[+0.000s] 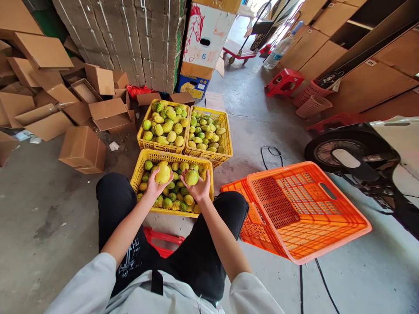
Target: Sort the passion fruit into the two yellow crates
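My left hand [155, 186] holds up a large, mostly yellow round fruit [163, 174], its fingers curled around the underside. In my right hand [201, 190] sits a smaller green-yellow fruit [191, 177], cupped in the palm with the fingers around it. Both hands are above the near yellow crate [173, 156], which holds many green and yellow fruits [172, 196] of a similar look. I cannot tell their exact kind. Behind it stand a left yellow crate [160, 145] heaped with larger yellow-green fruits and a right yellow crate [229, 135] with smaller ones.
Stacked orange baskets [307, 209] lie tilted to my right, near a motorbike wheel [337, 150]. Loose cardboard boxes [81, 148] are piled at the left. A red stool [284, 82] and a hand truck [240, 54] stand farther back. A black cable [271, 150] lies on the floor.
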A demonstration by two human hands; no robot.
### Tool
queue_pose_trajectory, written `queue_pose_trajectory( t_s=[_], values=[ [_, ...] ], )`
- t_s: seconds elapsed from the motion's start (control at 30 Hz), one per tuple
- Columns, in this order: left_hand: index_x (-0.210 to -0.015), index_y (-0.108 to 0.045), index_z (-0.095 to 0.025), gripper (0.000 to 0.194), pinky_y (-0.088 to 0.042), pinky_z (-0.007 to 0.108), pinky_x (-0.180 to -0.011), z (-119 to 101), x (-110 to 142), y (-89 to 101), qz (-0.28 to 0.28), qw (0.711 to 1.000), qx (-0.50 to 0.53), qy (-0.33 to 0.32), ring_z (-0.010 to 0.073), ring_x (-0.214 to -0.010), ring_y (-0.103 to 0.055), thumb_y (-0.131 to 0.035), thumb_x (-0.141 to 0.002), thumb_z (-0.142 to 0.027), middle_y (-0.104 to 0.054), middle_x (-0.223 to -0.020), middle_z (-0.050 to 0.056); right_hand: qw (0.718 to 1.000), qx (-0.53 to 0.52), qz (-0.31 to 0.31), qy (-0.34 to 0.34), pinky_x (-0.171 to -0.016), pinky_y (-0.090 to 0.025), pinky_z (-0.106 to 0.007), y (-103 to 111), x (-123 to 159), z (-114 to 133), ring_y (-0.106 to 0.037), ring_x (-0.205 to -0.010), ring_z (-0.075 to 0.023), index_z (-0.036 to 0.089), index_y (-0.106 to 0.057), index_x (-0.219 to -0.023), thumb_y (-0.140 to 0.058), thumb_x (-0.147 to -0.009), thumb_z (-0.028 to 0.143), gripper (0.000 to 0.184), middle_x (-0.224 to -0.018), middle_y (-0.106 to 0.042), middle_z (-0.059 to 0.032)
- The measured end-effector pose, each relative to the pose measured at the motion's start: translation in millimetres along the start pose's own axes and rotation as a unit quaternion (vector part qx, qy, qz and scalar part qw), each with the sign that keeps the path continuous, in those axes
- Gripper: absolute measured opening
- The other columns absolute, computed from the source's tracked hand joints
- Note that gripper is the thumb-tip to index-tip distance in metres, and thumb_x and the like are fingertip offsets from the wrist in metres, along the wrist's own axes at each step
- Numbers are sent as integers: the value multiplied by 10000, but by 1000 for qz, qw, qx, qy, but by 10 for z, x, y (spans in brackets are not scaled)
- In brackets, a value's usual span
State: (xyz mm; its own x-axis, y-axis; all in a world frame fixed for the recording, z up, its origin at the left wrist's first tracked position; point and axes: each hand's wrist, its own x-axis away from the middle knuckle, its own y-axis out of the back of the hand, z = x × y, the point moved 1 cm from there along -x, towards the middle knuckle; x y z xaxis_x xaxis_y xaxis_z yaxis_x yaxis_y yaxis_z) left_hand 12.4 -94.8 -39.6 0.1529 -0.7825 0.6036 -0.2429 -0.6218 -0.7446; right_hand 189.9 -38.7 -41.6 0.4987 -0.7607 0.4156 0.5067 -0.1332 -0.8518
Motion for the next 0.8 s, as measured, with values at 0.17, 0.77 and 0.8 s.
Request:
queue_pose_trajectory(
  t_s=[0.17,0.77,0.8],
  values=[
    [-1346,-585,-157,471,-589,556,-982,-125,107,35,41,999,15,9,371,-1238,-672,-486,-960,-408,-741,-1169,188,1000,6,22,-4,-1015,-548,-642,-50,4,-46,-673,-1218,-332,232,-644,-1088,-629,-836,502,369,-1074,-762,-113],
    [-1268,-630,-139,316,-524,330,-1075,-248,128,29,53,997,-48,-35,248,-1298,-641,-556,-972,-220,-752,-1155,140,999,7,30,39,-1005,-588,-600,-32,-58,-3,-733,-1159,-287,266,-602,-1268,-636,-913,252,357,-1140,-772,-58],
    [-1272,-624,-144,322,-534,345,-1064,-223,117,18,60,997,-46,-26,251,-1274,-655,-559,-967,-226,-752,-1148,139,999,14,28,41,-1002,-593,-591,-38,-57,-6,-735,-1152,-283,267,-609,-1261,-643,-922,259,341,-1136,-773,-54]
  ],
)
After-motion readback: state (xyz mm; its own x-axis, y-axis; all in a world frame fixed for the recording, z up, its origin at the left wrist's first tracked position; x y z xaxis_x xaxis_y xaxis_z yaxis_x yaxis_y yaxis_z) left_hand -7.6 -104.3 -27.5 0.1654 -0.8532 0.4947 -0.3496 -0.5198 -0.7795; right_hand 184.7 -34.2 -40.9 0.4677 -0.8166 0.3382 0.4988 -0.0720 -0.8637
